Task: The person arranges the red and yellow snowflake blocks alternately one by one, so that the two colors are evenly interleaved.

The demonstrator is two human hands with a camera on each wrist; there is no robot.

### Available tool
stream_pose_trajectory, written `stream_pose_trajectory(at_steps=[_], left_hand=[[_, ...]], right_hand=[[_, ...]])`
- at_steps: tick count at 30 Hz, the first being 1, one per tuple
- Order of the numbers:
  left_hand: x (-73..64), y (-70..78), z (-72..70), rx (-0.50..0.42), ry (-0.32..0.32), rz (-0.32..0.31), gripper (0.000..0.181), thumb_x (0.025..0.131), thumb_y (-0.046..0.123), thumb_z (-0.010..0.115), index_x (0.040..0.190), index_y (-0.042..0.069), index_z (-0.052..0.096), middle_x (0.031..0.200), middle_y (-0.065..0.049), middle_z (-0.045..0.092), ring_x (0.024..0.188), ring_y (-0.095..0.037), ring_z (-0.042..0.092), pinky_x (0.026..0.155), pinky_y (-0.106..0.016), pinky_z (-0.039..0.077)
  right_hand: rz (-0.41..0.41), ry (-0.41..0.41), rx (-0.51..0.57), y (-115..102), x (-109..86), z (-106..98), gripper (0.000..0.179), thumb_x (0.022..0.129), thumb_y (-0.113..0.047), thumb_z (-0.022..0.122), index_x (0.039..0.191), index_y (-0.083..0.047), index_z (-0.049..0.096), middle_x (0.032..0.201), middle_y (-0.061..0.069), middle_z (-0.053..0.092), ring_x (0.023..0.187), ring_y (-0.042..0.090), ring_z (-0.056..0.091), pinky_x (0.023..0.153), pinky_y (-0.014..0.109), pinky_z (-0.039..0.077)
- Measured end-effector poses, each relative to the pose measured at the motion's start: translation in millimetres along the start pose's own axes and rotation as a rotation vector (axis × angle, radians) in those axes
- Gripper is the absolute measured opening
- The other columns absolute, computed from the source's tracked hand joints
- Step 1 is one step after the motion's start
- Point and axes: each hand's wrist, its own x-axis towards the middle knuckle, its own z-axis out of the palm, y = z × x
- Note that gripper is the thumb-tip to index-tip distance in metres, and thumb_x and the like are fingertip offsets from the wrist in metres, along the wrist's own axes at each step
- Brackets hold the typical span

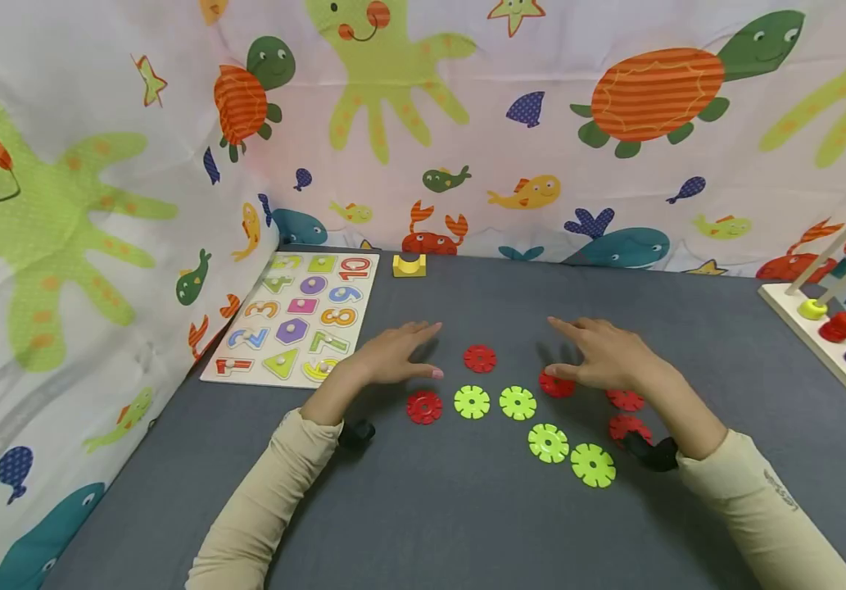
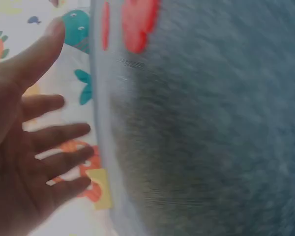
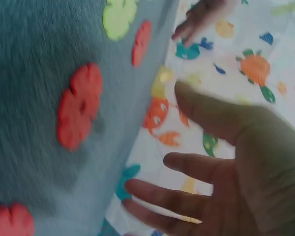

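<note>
Both hands hover over a grey table with nothing in them. My left hand (image 1: pixel 395 354) has its fingers stretched out, thumb apart, nearest to a red notched disc (image 1: pixel 424 406); the left wrist view also shows its spread fingers (image 2: pixel 64 164). My right hand (image 1: pixel 603 354) is held with fingers extended and thumb apart, partly above another red disc (image 1: pixel 557 384). Between the hands lie a red disc (image 1: pixel 480 358) and two lime-green discs (image 1: pixel 472 401). Two more green discs (image 1: pixel 593 465) lie nearer me. Red discs (image 1: pixel 625 399) sit partly behind the right forearm.
At the back left lies a number and shape puzzle board (image 1: pixel 297 319). Beside it stands a small yellow block (image 1: pixel 409 266) with a curved notch. A wooden peg stacker (image 1: pixel 828 344) with coloured rings stands at the right edge. A sea-animal printed curtain (image 1: pixel 423 123) borders the table's back and left.
</note>
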Motion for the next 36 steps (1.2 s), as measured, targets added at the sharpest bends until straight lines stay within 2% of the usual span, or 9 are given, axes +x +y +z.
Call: stream_pose_trajectory(at_steps=[3,6,8,12,14,16,21,30,36], left_hand=[[9.1,-4.6,2.2,-0.049,0.059,0.068,0.073,0.082,0.038,0.067,0.140,0.007,0.038,0.139,-0.011,0.046,0.128,-0.024,0.044,0.103,-0.042,0.035],[22.0,-9.1,2.9,-0.107,0.093,0.089,0.065,0.079,0.030,0.071,0.134,0.005,0.047,0.125,-0.011,0.058,0.115,-0.021,0.055,0.095,-0.038,0.042],[30.9,-10.8,3.0,-0.144,0.090,0.079,0.063,0.078,0.028,0.073,0.132,0.005,0.051,0.118,-0.011,0.062,0.109,-0.020,0.058,0.091,-0.036,0.045],[44.4,-11.9,3.8,-0.184,0.056,0.068,0.061,0.076,0.027,0.075,0.130,0.009,0.054,0.113,-0.008,0.064,0.105,-0.018,0.058,0.088,-0.034,0.045],[47.6,-12.3,5.4,-0.193,0.041,0.077,0.059,0.076,0.027,0.075,0.129,0.011,0.055,0.112,-0.007,0.063,0.103,-0.017,0.057,0.087,-0.032,0.045],[47.4,-12.9,7.4,-0.199,0.035,0.095,0.057,0.075,0.028,0.075,0.126,0.011,0.058,0.111,-0.006,0.063,0.101,-0.017,0.057,0.086,-0.031,0.045],[31.3,-15.2,11.4,-0.215,0.028,0.148,0.053,0.074,0.029,0.076,0.120,0.008,0.062,0.106,-0.006,0.064,0.095,-0.016,0.057,0.083,-0.031,0.046],[-18.1,-17.1,16.5,-0.171,-0.003,0.177,0.057,0.071,0.032,0.079,0.122,0.011,0.062,0.106,-0.003,0.059,0.093,-0.016,0.053,0.082,-0.030,0.041],[-29.1,-17.2,22.0,-0.142,0.008,0.180,0.058,0.065,0.037,0.081,0.117,0.016,0.065,0.101,0.000,0.056,0.088,-0.014,0.050,0.078,-0.028,0.040]], right_hand=[[-0.062,0.029,0.027,-8.1,4.0,5.1,0.067,0.082,-0.046,0.063,0.137,-0.010,0.045,0.113,0.020,0.058,0.100,0.033,0.056,0.071,0.053,0.047],[-0.132,0.004,0.054,-17.6,8.9,11.7,0.063,0.083,-0.041,0.064,0.135,-0.009,0.048,0.109,0.019,0.060,0.093,0.030,0.059,0.069,0.048,0.048],[-0.166,-0.025,0.067,-23.2,12.3,16.3,0.063,0.083,-0.041,0.064,0.135,-0.010,0.047,0.106,0.017,0.061,0.093,0.029,0.059,0.071,0.046,0.048],[-0.206,-0.077,0.108,-32.9,19.0,22.7,0.062,0.082,-0.040,0.065,0.135,-0.013,0.048,0.085,0.005,0.061,0.076,0.018,0.057,0.060,0.034,0.045],[-0.221,-0.096,0.125,-37.0,22.2,24.7,0.060,0.082,-0.040,0.066,0.134,-0.014,0.050,0.073,-0.002,0.054,0.064,0.011,0.049,0.052,0.027,0.038],[-0.235,-0.104,0.138,-40.6,24.4,25.7,0.058,0.082,-0.039,0.066,0.132,-0.015,0.052,0.071,-0.004,0.052,0.059,0.008,0.044,0.049,0.024,0.034],[-0.291,-0.111,0.151,-47.5,29.1,26.5,0.057,0.079,-0.037,0.070,0.130,-0.017,0.055,0.070,-0.003,0.051,0.057,0.007,0.042,0.048,0.023,0.032],[-0.361,-0.227,0.193,-59.3,43.5,35.5,0.064,0.077,-0.039,0.071,0.134,-0.019,0.050,0.067,-0.006,0.045,0.056,0.006,0.039,0.049,0.022,0.028],[-0.364,-0.245,0.210,-64.1,47.6,38.1,0.063,0.076,-0.037,0.072,0.133,-0.021,0.051,0.062,-0.006,0.041,0.050,0.005,0.035,0.046,0.021,0.027]])
